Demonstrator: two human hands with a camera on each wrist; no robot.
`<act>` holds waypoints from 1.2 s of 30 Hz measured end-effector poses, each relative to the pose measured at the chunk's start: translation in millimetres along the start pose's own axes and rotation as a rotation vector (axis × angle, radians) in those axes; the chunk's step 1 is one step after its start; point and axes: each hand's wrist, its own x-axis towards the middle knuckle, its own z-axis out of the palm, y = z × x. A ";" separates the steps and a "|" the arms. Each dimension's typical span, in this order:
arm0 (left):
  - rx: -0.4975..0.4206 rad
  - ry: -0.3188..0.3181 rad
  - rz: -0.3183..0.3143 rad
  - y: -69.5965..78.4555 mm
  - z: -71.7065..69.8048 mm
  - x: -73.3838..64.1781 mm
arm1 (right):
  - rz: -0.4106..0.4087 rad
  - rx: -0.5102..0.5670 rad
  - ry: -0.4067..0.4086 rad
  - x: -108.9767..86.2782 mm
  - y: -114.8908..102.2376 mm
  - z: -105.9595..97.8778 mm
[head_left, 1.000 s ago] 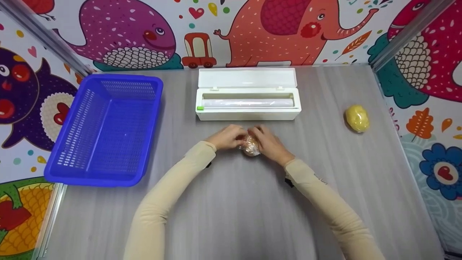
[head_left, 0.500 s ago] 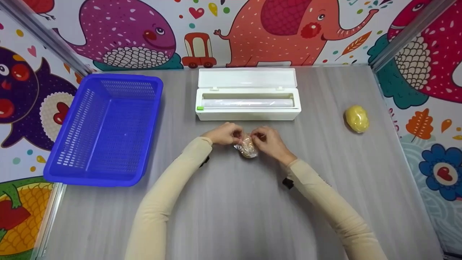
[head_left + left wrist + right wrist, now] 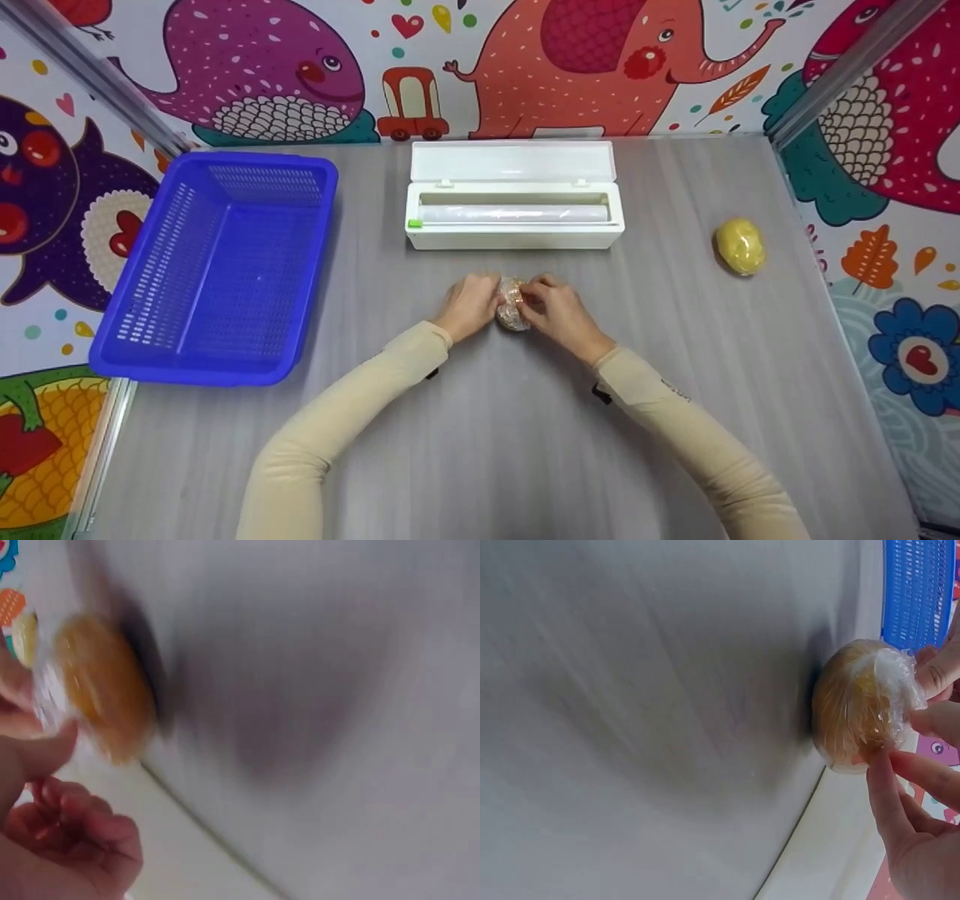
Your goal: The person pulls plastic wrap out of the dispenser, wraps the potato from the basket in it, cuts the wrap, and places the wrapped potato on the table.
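Note:
In the middle of the table, a round orange-brown item point(image 3: 511, 318) sits wrapped in cling film point(image 3: 892, 682); what it is cannot be told through the wrap. My left hand point(image 3: 468, 306) is at its left side, thumb and fingers pinching the bunched film. From the right, my right hand point(image 3: 562, 316) pinches the wrap between thumb and fingertips. The right wrist view shows the film gathered and crinkled on the side towards the fingers, smoother over the rest. In the left wrist view, the left hand point(image 3: 71, 829) has several fingers curled in below its thumb.
Just beyond the hands stands a white cling film dispenser point(image 3: 514, 238), its lid raised and a roll point(image 3: 514, 214) inside. A blue plastic basket point(image 3: 300, 367) is on the left. To the right lies a yellow film-wrapped item point(image 3: 740, 246). Printed panels border the table point(image 3: 495, 450).
Both hands have stayed around the wrapped item, picking and folding its film. Over the last half second the left hand has come down and closer in, and the loose film looks more tightly gathered.

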 end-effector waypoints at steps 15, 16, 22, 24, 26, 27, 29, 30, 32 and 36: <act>-0.257 -0.115 0.020 -9.8 8.4 6.9 | -0.105 0.197 -0.106 -10.2 28.8 -5.7; -0.252 -0.128 0.019 -10.3 7.4 8.1 | -0.123 0.171 -0.112 -11.1 30.8 -5.1; -0.285 -0.189 0.014 -15.1 2.8 12.9 | -0.170 0.041 -0.133 -15.6 38.4 -3.8; -0.306 -0.190 0.022 -16.4 3.2 14.0 | -0.168 0.070 -0.152 -16.5 40.9 -5.3; -0.319 -0.170 0.044 -18.7 5.9 15.7 | -0.173 0.092 -0.160 -16.4 43.5 -6.7; -0.324 -0.170 0.045 -19.1 6.4 17.1 | -0.177 0.097 -0.158 -16.0 44.4 -7.0; -0.317 -0.180 0.031 -18.9 7.0 20.3 | -0.190 0.080 -0.132 -15.0 45.2 -7.1; -0.310 -0.184 0.022 -18.4 6.9 21.9 | -0.193 0.066 -0.117 -14.2 45.1 -7.0; -0.302 -0.210 -0.022 -16.3 4.9 24.9 | -0.204 0.049 -0.102 -11.8 45.7 -7.1; -0.310 -0.231 -0.062 -15.6 4.3 27.2 | -0.221 0.045 -0.128 -8.9 49.4 -8.9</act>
